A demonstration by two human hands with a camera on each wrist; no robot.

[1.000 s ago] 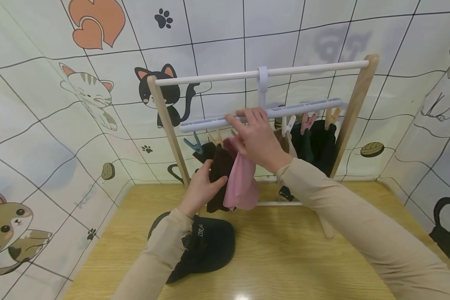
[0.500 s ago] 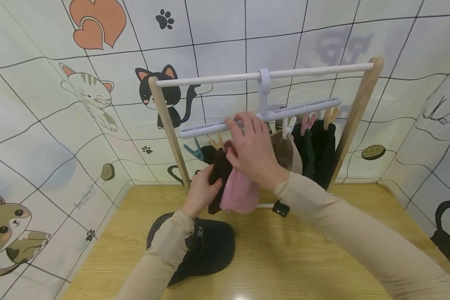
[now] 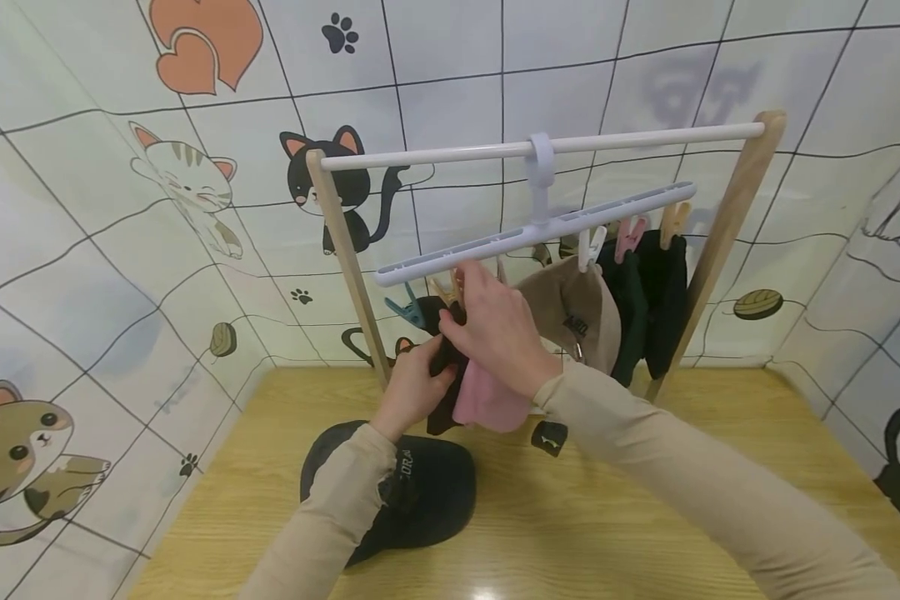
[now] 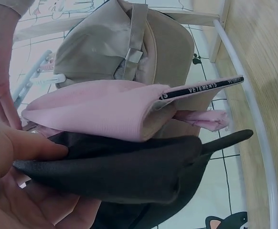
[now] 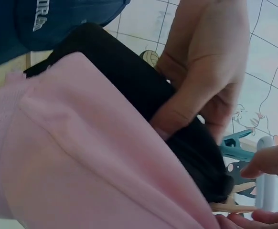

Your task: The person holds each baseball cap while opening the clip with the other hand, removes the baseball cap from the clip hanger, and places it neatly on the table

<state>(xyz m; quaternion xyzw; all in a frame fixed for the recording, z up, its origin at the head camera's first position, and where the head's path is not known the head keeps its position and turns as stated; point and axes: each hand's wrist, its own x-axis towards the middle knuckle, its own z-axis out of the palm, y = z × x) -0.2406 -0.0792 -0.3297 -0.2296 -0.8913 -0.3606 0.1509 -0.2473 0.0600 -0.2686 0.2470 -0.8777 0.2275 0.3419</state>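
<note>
My left hand pinches a black cap between thumb and fingers, just below the hanger's left half. The fingers of my right hand are around the handles of a tan clothespin at that cap's edge. Between my hands hangs a pink cap, its black-lettered strap visible in the left wrist view. The pale lavender hanger hooks over a white rail and tilts down to the left. A teal clothespin hangs near its left end, beside the tan one.
Right of my hands hang a beige cap, a dark green cap and a black cap on white, pink and tan clothespins. A navy cap lies on the wooden table. Wooden posts hold the rail.
My right hand has moved from the hanger bar down to the tan clothespin. My left hand rises slightly with the black cap. The hanger tilts further left, and the beige cap shows more.
</note>
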